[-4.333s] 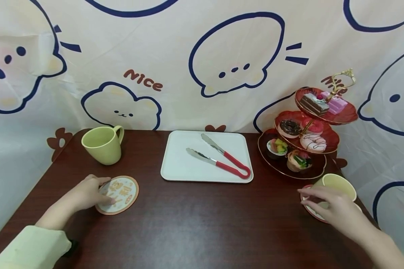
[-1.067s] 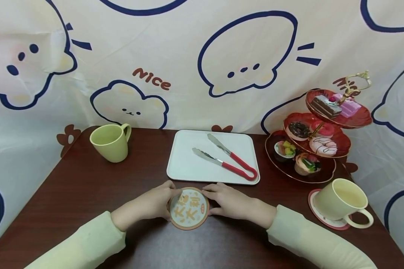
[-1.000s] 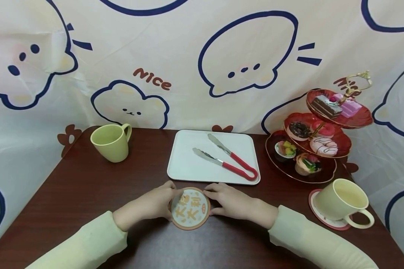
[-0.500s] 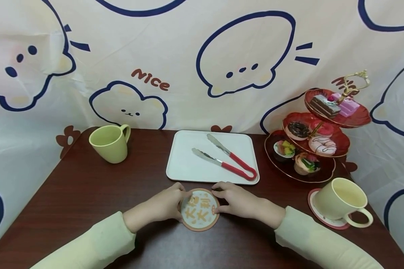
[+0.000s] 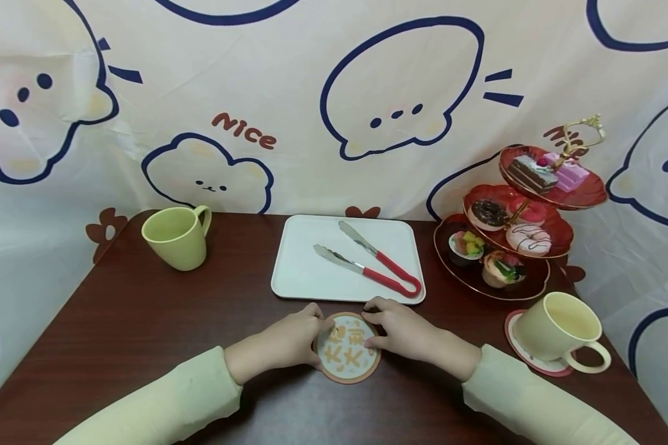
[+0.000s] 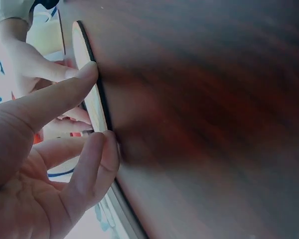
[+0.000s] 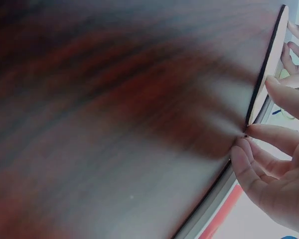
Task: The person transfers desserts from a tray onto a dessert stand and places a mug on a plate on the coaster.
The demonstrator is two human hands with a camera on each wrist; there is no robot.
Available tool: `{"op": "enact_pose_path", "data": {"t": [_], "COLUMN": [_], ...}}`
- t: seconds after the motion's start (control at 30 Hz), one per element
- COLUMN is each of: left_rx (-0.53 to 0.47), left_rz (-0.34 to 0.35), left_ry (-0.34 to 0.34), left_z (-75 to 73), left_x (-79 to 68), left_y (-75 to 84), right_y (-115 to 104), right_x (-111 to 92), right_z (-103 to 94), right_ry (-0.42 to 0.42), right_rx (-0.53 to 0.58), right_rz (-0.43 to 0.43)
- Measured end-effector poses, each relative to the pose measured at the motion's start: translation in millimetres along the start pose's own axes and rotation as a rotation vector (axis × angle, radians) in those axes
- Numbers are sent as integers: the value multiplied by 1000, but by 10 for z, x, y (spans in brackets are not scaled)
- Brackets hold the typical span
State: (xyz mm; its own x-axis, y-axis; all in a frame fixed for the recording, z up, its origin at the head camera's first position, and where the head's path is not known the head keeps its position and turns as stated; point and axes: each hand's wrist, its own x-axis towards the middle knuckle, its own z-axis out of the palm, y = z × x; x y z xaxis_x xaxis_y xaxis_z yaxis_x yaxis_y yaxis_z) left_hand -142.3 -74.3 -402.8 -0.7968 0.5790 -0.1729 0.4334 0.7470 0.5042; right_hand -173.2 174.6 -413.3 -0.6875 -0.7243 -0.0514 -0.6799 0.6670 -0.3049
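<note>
A round coaster (image 5: pixel 347 358) with an orange rim and yellow characters lies flat on the dark wooden table, in front of the white tray. My left hand (image 5: pixel 284 343) grips its left edge, the thumb and fingertips spread along the rim. From the opposite side my right hand (image 5: pixel 409 330) holds the right edge; its thumb rests on the coaster's face and the index finger touches the rim. Both wrist views show the coaster edge-on, between left hand fingertips (image 6: pixel 107 144) and, in the other, right hand fingertips (image 7: pixel 256 130).
Red-handled tongs (image 5: pixel 386 281) lie on the white tray (image 5: pixel 295 272) behind the hands. A green mug (image 5: pixel 180 241) stands at back left. At right, a yellow mug (image 5: pixel 551 330) sits on a red-rimmed coaster (image 5: pixel 514 337), near a three-tier stand (image 5: pixel 556 247) of cakes and doughnuts.
Over four seconds ago the coaster was at the left and my right hand was by the yellow mug. During the last second both hands have slid the coaster a little to the right.
</note>
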Motion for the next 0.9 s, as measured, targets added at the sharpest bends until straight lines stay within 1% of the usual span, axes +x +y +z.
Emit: {"op": "enact_pose_path", "data": {"t": [0.1, 0.3, 0.4, 0.47, 0.67, 0.77, 0.9], "left_rx": [16, 36, 38, 35, -14, -39, -73], "left_rz": [2, 16, 34, 52, 100, 118, 139], "left_ry": [2, 3, 0, 3, 23, 49, 85], "left_z": [7, 41, 47, 47, 32, 14, -33], "left_x": [18, 64, 86, 99, 108, 112, 114], "left_y": [21, 22, 24, 22, -7, -31, -68], "right_y": [34, 130, 150, 155, 161, 173, 185], "right_x": [-16, -39, -65, -83, -117, -134, -163], "right_z": [-19, -20, 8, 29, 44, 31, 13], "right_ry": [-17, -22, -8, -3, 23, 27, 26], "right_rx": [86, 384, 455, 465, 412, 394, 401], "right_rz": [19, 134, 154, 158, 156, 145, 146]}}
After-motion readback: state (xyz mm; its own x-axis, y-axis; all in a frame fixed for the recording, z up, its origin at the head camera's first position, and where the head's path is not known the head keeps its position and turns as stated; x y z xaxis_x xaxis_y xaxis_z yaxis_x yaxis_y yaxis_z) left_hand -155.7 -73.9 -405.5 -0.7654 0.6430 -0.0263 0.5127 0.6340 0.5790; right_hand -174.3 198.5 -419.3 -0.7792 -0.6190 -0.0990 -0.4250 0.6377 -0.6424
